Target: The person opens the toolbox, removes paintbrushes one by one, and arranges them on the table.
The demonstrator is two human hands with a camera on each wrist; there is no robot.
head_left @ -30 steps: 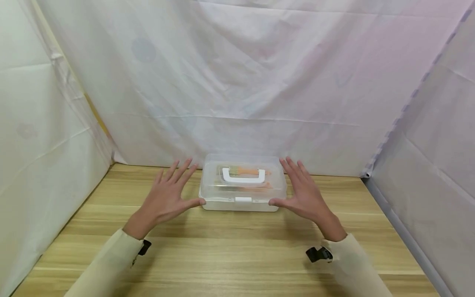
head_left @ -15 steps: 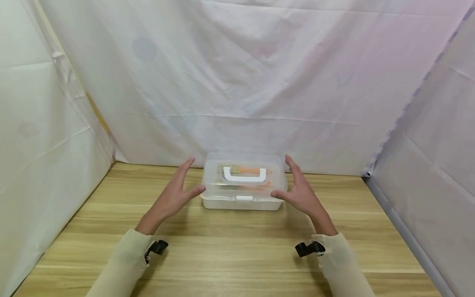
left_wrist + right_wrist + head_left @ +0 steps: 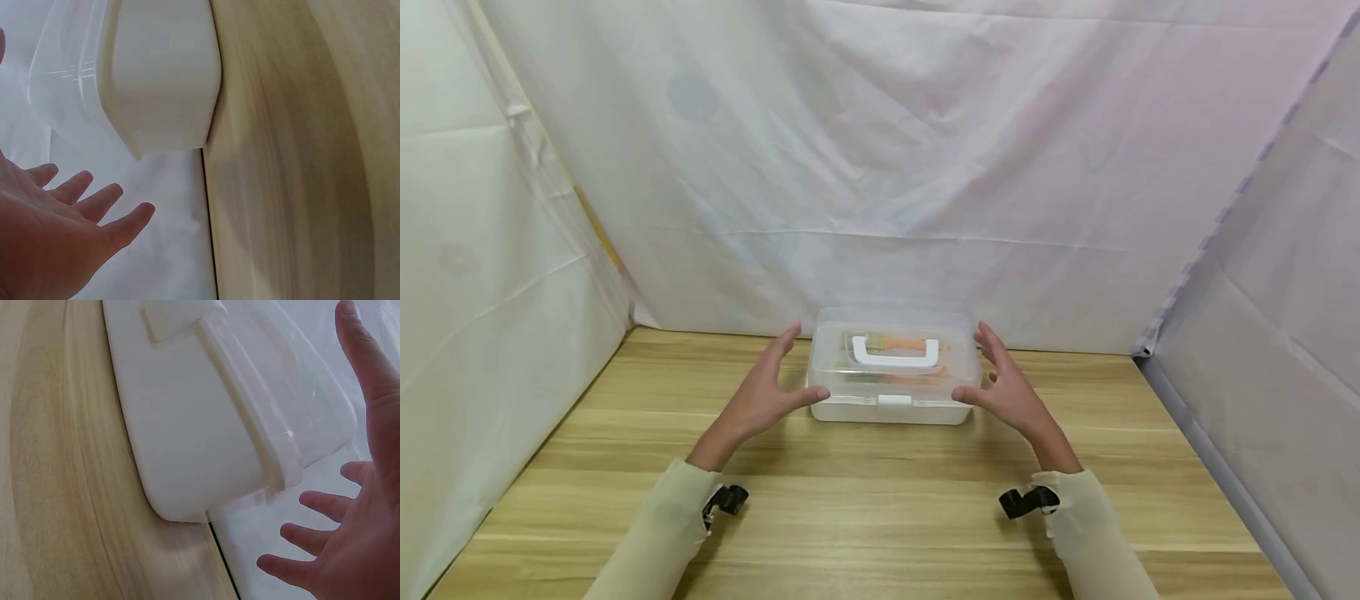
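Head view: left hand (image 3: 760, 400) and right hand (image 3: 1015, 400) (fingers spread, gripping nothing) flank the lidded box (image 3: 891, 382) on the table (image 3: 865, 500); steady handling likely calls for level, even contact at its 2 ends.

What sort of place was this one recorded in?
Probably a makeshift recording booth, though I can't be certain: pale, creased fabric sheets hang on three sides of a light wood-grain tabletop, and a small black device shows at the cuff of each cream-coloured sleeve.
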